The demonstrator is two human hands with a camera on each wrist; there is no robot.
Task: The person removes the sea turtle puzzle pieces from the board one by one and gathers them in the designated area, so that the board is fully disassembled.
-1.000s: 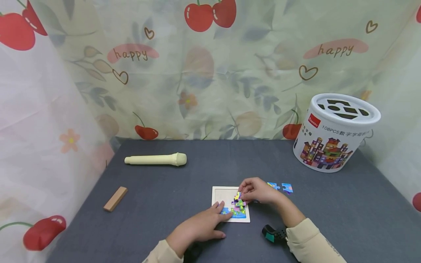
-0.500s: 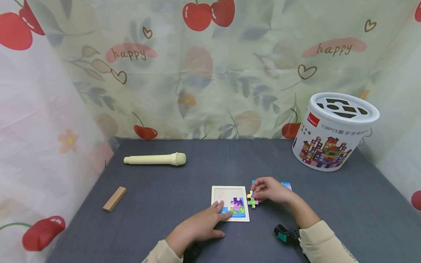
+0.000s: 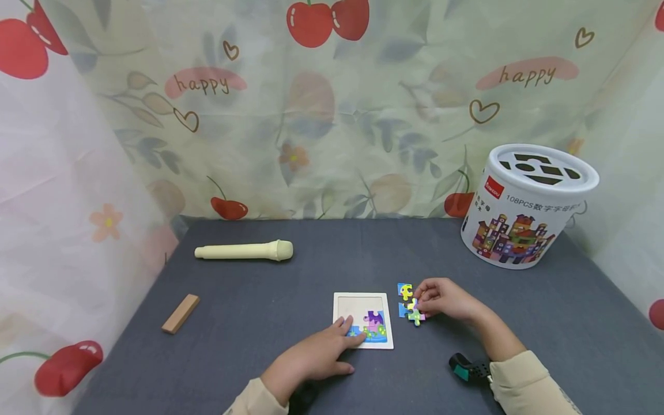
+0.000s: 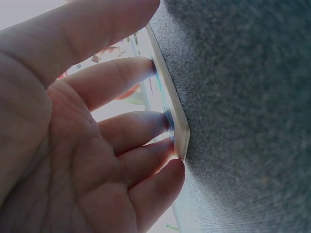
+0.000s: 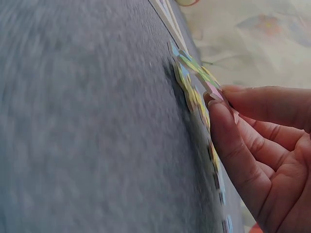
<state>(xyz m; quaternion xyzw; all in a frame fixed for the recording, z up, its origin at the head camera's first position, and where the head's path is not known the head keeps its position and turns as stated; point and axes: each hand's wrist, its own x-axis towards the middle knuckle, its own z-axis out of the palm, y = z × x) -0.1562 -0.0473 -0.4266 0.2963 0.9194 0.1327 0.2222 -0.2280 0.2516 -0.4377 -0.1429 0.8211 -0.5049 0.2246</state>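
Note:
My left hand [image 3: 316,349] lies with fingers spread over the lower left of a square puzzle board [image 3: 351,304]. In the left wrist view its fingertips [image 4: 148,68] rest along the board's edge. Several joined jigsaw pieces [image 3: 374,327], blue, green, pink and purple, fill the board's lower right. Right of the board, my right hand [image 3: 447,300] pinches a green, yellow and pink puzzle piece [image 3: 416,316] between thumb and forefinger, seen nearly edge-on as a tilted puzzle piece [image 5: 201,73] in the right wrist view. Loose blue-and-yellow pieces [image 3: 404,290] lie just behind and beside it, partly covered.
A cream toy microphone [image 3: 244,251] lies at the back left, and a wooden block [image 3: 180,314] at the left. The white lidded bucket [image 3: 524,213] stands at the back right. A black and teal wrist device [image 3: 467,369] hangs by the right sleeve.
My right hand has moved right, carrying the pinched piece off the board to beside the loose pieces. The left hand has stayed on the board.

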